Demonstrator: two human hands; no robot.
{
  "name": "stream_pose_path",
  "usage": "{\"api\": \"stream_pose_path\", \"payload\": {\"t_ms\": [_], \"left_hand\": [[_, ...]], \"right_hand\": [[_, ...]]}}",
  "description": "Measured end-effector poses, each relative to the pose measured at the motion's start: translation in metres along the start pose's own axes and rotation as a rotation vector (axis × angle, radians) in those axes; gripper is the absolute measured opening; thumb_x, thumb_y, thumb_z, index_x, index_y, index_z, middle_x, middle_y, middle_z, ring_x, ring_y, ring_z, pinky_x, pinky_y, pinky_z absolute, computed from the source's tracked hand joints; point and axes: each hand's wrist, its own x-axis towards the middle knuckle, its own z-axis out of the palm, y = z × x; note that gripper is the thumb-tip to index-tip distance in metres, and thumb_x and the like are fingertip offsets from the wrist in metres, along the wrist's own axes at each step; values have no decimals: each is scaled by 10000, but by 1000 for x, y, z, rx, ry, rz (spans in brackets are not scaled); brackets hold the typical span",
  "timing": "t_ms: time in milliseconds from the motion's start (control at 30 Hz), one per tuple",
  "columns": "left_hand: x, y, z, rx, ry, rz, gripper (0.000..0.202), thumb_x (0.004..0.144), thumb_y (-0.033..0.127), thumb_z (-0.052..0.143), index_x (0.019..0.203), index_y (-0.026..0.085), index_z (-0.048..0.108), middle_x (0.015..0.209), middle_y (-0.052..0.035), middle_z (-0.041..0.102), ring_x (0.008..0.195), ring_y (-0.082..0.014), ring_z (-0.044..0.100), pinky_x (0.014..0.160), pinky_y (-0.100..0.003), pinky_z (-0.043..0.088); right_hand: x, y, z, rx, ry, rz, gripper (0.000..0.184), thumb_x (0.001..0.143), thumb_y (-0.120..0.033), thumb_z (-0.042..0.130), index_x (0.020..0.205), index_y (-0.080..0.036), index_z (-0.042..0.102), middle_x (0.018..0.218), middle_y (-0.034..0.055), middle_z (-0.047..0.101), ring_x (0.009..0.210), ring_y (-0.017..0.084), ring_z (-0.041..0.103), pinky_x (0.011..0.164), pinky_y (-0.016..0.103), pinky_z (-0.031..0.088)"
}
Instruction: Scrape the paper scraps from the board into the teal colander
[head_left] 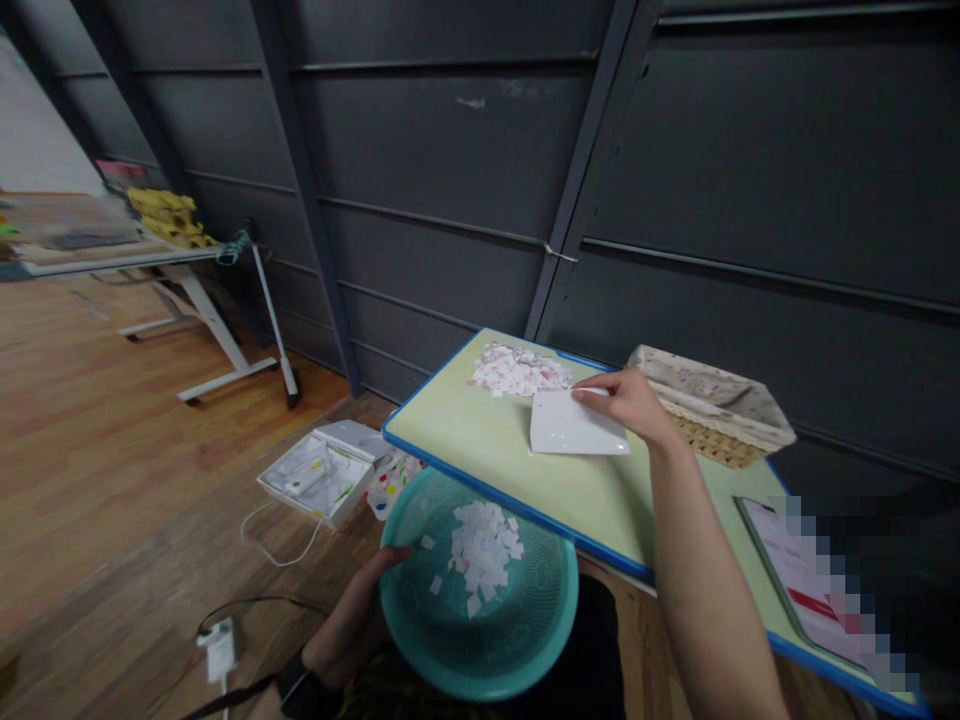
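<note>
My left hand grips the left rim of a round teal plastic colander, its thumb over the edge and its fingers hidden behind the wall. Small white paper pieces lie heaped inside the colander. With thumb and fingers, my right hand pinches the top edge of a glossy white rectangular sheet over the pale green table. Just beyond the sheet is a pile of cut paper scraps, white with some pinkish marks.
A cloth-lined wicker basket stands at the table's back right, near a phone or tablet. On the floor to the left are an open white box and a power adapter with cables. A dark panelled wall rises behind.
</note>
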Motion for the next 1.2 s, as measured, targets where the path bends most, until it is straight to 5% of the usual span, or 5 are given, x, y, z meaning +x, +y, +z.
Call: {"api": "stream_pose_path", "payload": {"t_ms": [500, 733, 1200], "left_hand": [[3, -5, -2, 2, -25, 39, 620, 849, 200, 652, 1429, 107, 454, 932, -67, 843, 861, -276, 787, 881, -397, 598], [0, -1, 3, 10, -25, 6, 568, 834, 203, 666, 1355, 25, 525, 909, -101, 841, 897, -286, 783, 898, -376, 590], [-3, 0, 8, -2, 20, 7, 464, 824, 174, 652, 1271, 57, 606, 920, -90, 842, 1002, -305, 761, 936, -387, 580]], "right_hand": [[-2, -9, 11, 105, -174, -3, 329, 712, -461, 677, 768, -164, 806, 763, 76, 767, 696, 227, 672, 559, 288, 469], [0, -3, 12, 139, -152, 12, 345, 713, -479, 695, 794, -165, 809, 786, 76, 769, 684, 218, 666, 549, 286, 474], [-8, -24, 45, 275, -461, -17, 402, 737, -515, 720, 905, -159, 805, 769, 54, 753, 630, 155, 623, 534, 248, 466]]}}
